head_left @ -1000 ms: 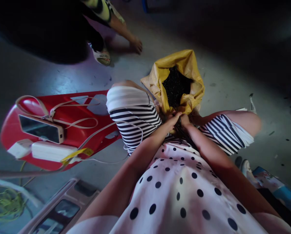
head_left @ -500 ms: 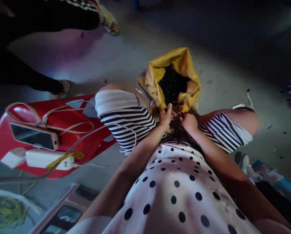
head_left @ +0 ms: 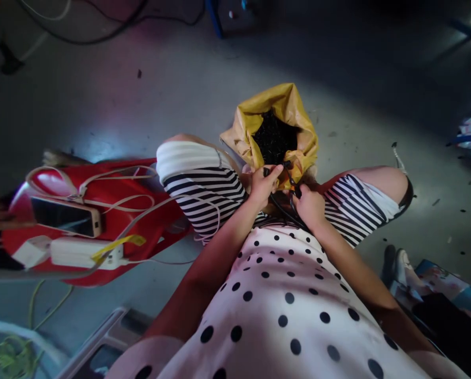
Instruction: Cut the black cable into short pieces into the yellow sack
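Head view: mid-frame, forearms (head_left: 235, 227) angled inward, left hand (head_left: 263, 185) and right hand (head_left: 311, 207) curl nearly closed, both gripping black cord (head_left: 292, 180).

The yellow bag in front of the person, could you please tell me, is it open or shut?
Open: the yellow bag has its mouth spread, and black contents show inside.

Supports: grey floor (head_left: 350, 126), red plastic stand (head_left: 113, 185)
Floor carries the open yellow bag (head_left: 244, 138), scattered dark scraps (head_left: 139, 73), a tangled yellow-green cord (head_left: 12, 350) at lower left, and the stand; on the stand, a phone (head_left: 66, 216) lies beside a looped pale cord (head_left: 83, 187), with a white power strip (head_left: 70, 253) and white adapter block (head_left: 32, 251) just below it in view
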`<state>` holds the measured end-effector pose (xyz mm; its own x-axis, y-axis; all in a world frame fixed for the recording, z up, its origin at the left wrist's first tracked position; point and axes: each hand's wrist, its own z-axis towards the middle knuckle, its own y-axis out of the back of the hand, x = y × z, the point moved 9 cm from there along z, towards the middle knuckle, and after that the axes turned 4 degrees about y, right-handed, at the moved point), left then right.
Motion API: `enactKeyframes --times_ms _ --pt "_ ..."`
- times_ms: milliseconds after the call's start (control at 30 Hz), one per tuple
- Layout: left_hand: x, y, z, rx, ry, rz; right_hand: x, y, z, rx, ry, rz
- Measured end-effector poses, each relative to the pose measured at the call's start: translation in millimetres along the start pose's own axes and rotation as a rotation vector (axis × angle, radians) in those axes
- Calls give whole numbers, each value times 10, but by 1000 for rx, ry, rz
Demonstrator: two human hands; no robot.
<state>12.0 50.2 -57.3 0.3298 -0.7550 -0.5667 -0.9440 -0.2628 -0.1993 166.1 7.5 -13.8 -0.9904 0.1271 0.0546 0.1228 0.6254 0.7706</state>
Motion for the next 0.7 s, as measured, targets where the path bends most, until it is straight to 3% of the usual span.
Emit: enactKeyframes --times_ms 200,467,700 --pt "-31 -21 33 41 3 -14 13 -43 37 -44 28 144" --pt "-37 -38 69 102 -30 16 -62 -100 138 -132 106 690" --pt "-4 -86 80 161 -21 132 -70 -107 207 -79 96 563"
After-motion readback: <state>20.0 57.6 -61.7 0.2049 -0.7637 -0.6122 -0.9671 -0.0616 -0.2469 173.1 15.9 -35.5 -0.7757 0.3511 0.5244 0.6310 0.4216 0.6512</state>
